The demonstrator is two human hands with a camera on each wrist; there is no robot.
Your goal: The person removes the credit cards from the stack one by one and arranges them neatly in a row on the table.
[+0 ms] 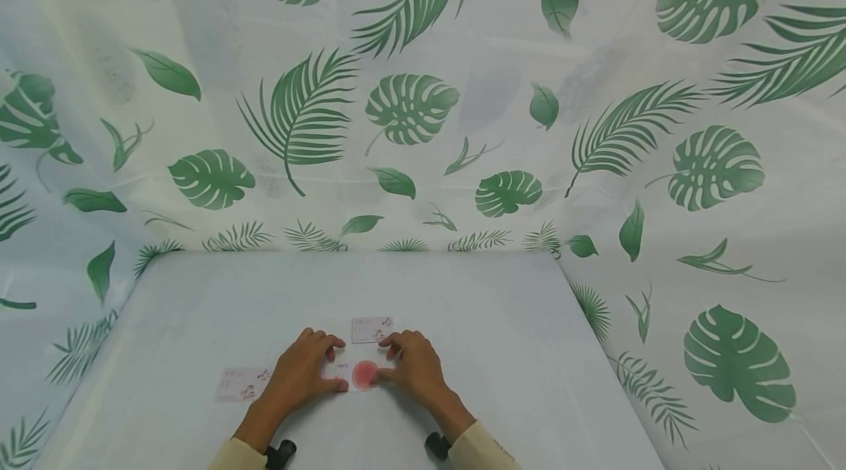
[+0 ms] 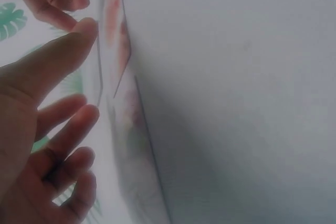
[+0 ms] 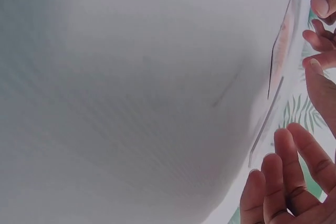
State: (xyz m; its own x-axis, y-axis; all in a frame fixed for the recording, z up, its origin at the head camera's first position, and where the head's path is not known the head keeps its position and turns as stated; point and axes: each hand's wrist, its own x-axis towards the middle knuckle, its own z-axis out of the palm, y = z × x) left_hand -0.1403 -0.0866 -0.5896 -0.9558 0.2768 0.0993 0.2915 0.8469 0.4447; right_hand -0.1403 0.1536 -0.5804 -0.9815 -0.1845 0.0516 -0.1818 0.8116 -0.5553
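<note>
Your left hand [image 1: 296, 373] and right hand [image 1: 418, 369] bracket the red-circled card [image 1: 363, 375] on the worktop [image 1: 489, 308], likely to steady both ends; your fingers [image 2: 87, 115] are parted, loosely bent, no pinch showing. The far card [image 1: 370, 330] sits just beyond; the left card [image 1: 234, 385] lies beside your left hand.

Table [image 1: 463, 294], one, white, flat; sheet [image 1: 489, 103], white, creased, behind the table and along both sides, printed in green with split leaves [image 1: 740, 363], palm fronds [image 1: 300, 114], plain pointed leaves [image 1: 560, 1] and thin sprigs [image 1: 714, 263]
</note>
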